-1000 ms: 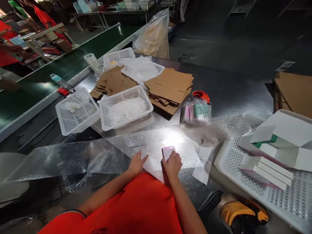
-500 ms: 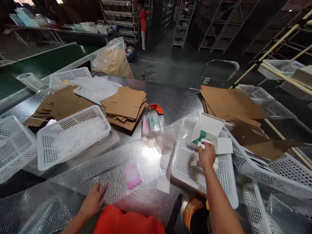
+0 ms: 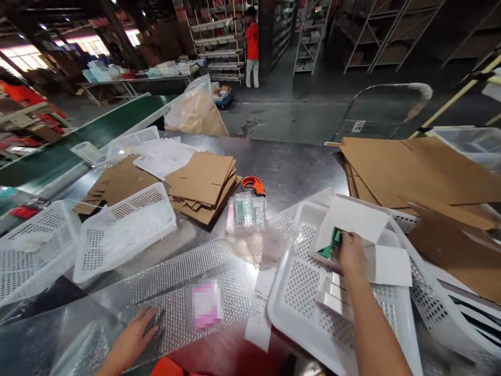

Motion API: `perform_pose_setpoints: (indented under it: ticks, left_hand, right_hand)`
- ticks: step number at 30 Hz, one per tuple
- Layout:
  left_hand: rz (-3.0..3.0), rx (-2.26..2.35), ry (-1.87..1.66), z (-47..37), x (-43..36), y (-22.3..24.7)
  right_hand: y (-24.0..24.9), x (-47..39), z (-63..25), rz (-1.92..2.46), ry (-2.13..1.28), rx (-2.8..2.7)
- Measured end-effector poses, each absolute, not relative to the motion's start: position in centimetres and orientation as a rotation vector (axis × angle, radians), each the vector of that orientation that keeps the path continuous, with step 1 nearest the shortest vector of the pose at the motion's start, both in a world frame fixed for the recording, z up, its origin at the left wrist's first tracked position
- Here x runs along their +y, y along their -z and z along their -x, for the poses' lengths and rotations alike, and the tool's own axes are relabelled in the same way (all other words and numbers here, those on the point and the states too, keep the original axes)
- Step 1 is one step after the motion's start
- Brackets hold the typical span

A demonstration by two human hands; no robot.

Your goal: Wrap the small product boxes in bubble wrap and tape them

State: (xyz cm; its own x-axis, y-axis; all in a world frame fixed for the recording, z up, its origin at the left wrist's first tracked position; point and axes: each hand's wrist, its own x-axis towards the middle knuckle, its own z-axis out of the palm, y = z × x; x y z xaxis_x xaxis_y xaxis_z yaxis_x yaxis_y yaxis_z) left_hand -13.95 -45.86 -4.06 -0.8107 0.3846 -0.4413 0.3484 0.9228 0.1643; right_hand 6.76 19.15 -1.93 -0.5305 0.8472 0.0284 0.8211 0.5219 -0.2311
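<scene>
Head view: white perforated plastic basket (image 3: pixel 301 284) holds open white cardboard box (image 3: pixel 358 216), green item (image 3: pixel 325 253) inside. Right hand (image 3: pixel 353 254) reaches in; can't tell grip. Left hand (image 3: pixel 135 334), fingers spread, on clear bubble-wrap sheet (image 3: pixel 237 292) bearing blurred pink-and-white item (image 3: pixel 205 307).

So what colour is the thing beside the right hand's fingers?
The item in the white box looks green in the head view.

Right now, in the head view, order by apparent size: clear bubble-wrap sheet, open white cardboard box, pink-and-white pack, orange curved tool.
1. Clear bubble-wrap sheet
2. Open white cardboard box
3. Unranked: pink-and-white pack and orange curved tool; the pack is blurred and nearer the camera.
</scene>
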Motion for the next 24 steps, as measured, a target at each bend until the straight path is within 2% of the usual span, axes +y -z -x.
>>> perform_pose_setpoints:
  ticks: [4,9,11,15,18,20,24]
  left_hand:
    - [-0.569,2.565,-0.207,14.9,-42.5,2.6]
    - [-0.767,2.546,-0.436,14.8,-35.3,-2.2]
    - [-0.870,2.451,-0.572,13.1,-30.6,-5.4]
    - [-0.975,2.053,-0.879,8.1,-20.6,-10.4]
    - [-0.844,1.673,-0.994,5.8,-16.5,-10.6]
    - [-0.767,1.530,-0.982,5.6,-16.2,-9.0]
    - [-0.648,1.663,-0.904,7.5,-19.3,-4.2]
  right_hand:
    - [0.1,18.1,-7.2,1.480,-0.316,-2.638]
    - [-6.6,15.0,-10.1,1.479,-0.317,-2.266]
    - [-9.8,11.4,-10.9,1.254,-0.565,-2.235]
    - [-13.8,1.9,-9.4,0.736,-1.316,-2.350]
    - [-15.3,0.5,-8.1,0.533,-1.507,-2.307]
    - [-16.5,5.3,-8.9,0.697,-1.257,-2.233]
    - [-17.5,22.4,-14.9,1.253,-0.098,-2.112]
